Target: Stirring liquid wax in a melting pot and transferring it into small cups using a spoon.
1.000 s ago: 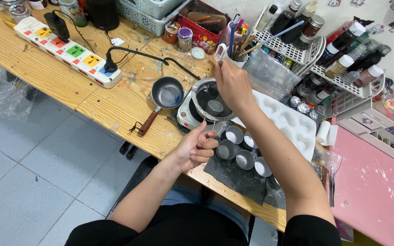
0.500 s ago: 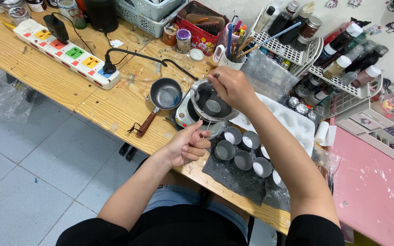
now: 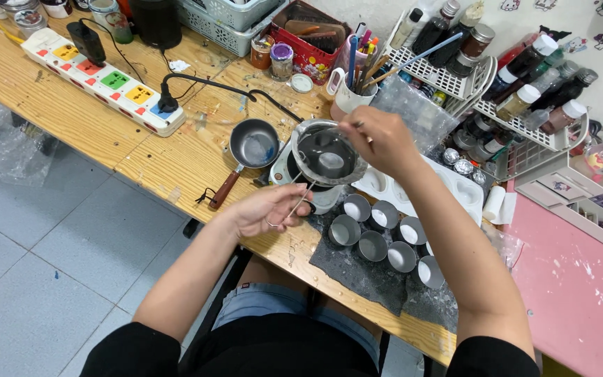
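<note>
Right hand (image 3: 380, 139) hovers over the far rim of the metal melting pot (image 3: 326, 155), fingers curled in and pinched on a thin stick (image 3: 352, 126) that points toward the pot's centre; its forearm runs back down toward the body, wrist bent slightly inward. Left hand (image 3: 268, 209) sits nearer the body, just below and to the left of the pot, palm partly turned up, fingers loosely closed around thin wick sticks (image 3: 300, 197) that slant up toward the pot's near rim. That arm comes in from the lower left, elbow bent. The pot rests on a small white heater (image 3: 284, 174) on the wooden table (image 3: 176, 157). Just right of the left hand, a cluster of small metal cups (image 3: 375, 244) stands on a dark mat (image 3: 357, 276), under the right forearm. Beyond the left hand lies a small saucepan (image 3: 254, 145) with a wooden handle. Behind the right forearm is a white heart mould tray (image 3: 455, 192)
</note>
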